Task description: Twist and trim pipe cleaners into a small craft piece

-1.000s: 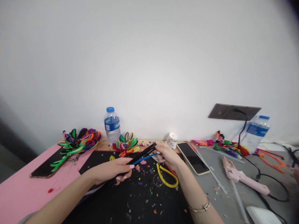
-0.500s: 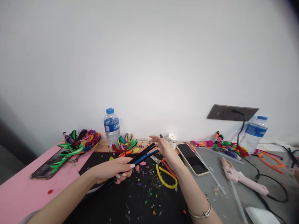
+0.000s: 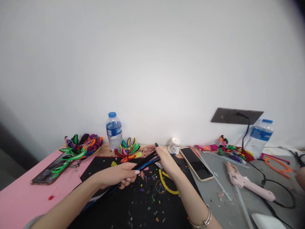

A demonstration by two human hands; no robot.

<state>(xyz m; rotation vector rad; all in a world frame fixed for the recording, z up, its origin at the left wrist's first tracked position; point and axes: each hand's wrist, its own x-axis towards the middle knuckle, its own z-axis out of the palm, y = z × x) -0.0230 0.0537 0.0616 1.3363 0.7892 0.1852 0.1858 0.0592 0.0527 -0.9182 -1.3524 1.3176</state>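
My left hand (image 3: 127,175) is wrapped round a bundle of black and blue pipe cleaners (image 3: 146,163), which slants up to the right over a black mat (image 3: 133,208). At the bundle's upper end is my right hand (image 3: 164,159), palm turned to the tips, fingers stretched out and thumb raised. The palm seems to touch the tips. Partly behind my right wrist lies a cutting tool with a yellow handle (image 3: 166,186); the rest of it is mostly hidden.
Coloured pipe cleaner bunches (image 3: 83,146) and a water bottle (image 3: 114,130) stand at the back left. A white cup (image 3: 174,146), a phone (image 3: 197,163) and a pink glue gun (image 3: 250,186) with its cord are on the right. Another person's hand (image 3: 300,178) shows at the right edge.
My right hand has moved slightly left and in against the ends of the pipe cleaners, its thumb now upright. My left hand keeps its grip.
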